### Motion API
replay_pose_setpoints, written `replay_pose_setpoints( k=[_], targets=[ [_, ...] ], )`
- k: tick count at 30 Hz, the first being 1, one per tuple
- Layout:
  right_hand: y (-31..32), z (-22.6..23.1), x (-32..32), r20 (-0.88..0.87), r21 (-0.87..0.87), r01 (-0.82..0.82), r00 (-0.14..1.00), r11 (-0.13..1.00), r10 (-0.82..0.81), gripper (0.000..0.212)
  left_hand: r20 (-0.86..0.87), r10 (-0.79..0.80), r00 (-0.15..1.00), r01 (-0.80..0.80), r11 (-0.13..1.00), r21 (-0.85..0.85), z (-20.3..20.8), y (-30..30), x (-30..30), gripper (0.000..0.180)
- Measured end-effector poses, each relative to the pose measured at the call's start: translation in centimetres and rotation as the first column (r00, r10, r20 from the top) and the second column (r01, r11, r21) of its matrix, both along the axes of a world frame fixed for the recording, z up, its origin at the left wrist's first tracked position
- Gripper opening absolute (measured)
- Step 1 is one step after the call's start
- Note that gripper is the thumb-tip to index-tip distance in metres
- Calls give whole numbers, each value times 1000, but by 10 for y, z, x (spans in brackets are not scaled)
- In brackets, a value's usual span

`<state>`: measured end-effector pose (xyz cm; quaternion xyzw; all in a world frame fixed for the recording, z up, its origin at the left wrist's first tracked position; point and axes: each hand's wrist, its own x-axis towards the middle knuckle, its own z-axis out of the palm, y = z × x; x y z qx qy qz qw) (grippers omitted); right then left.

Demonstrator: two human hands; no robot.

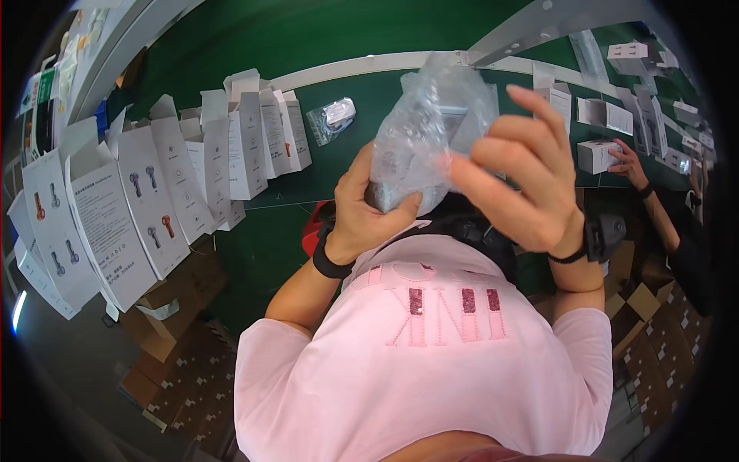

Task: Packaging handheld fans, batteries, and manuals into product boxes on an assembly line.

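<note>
Head view. The left hand [362,212] grips the lower end of a clear plastic bag [435,131], its fingers closed around the bag's bottom and the thumb pressed against the side that faces the camera. The bag is crinkled and holds a pale grey item whose shape cannot be read through the film. The right hand [531,181] stands beside the bag with its fingers [493,189] spread and half open; the index finger and thumb touch the film on the right side, while the other fingers curve clear of it. The bag is thus held up in the air above the green table [339,46], between the two hands and just above the pink shirt [431,346].

Beyond the left fingers, a row of upright white cartons [231,146] with open flaps stands along the table edge, and a small sealed pouch [332,117] lies on the green surface past them. Past the right fingers, another person's hand [627,163] rests on a white box [596,155].

Risks, as judged from this pose: only the left hand truly holds the bag, so slippery film could slide through the closed fingers and the item could drop toward the cardboard boxes [177,369] below. A hard pull by the right fingers could tear the thin film. A swing of the left elbow could topple the nearest cartons.
</note>
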<state>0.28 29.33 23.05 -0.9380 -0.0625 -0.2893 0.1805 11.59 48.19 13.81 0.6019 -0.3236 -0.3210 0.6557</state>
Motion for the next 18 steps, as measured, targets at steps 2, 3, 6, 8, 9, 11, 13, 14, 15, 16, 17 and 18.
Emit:
replay_pose_setpoints(
  k=[2,3,6,8,9,11,13,14,15,16,17,18],
  targets=[
    [21,-1,1,10,-3,30,1000,1000,-30,38,-99,-111,989,105,992,-63,2,6,3,62],
    [27,1,2,17,11,49,999,999,-50,39,-101,-114,988,108,992,-67,4,8,4,62],
    [37,4,1,33,20,108,994,994,-108,40,-266,-206,942,188,978,-92,8,12,5,64],
    [41,3,-2,44,19,148,988,989,-148,40,-766,-276,581,222,959,-177,8,10,3,71],
    [43,2,-3,62,31,198,978,980,-199,39,-766,-280,578,231,957,-176,8,10,-2,71],
    [44,1,-9,80,46,259,962,965,-262,38,-939,-253,233,232,952,-199,9,9,-16,82],
    [44,0,-16,93,83,254,961,964,-262,37,-953,-246,174,216,954,-207,9,3,-29,85],
    [41,-1,-21,91,83,270,957,959,-277,37,-965,-237,116,187,959,-213,8,0,-34,88],
    [38,-3,-26,129,103,292,944,951,-304,35,-965,-239,110,203,955,-214,4,-2,-35,88],
    [33,-6,-32,165,123,313,929,942,-331,34,-947,-313,74,299,913,-278,-2,-2,-36,88],
    [22,-6,-46,5,183,423,903,888,-431,71,-924,-381,30,388,856,-341,-6,-4,-37,88],
    [17,-25,-42,127,604,298,880,739,-459,92,-942,-333,48,432,857,-281,-4,-12,-43,85]
  ],
)
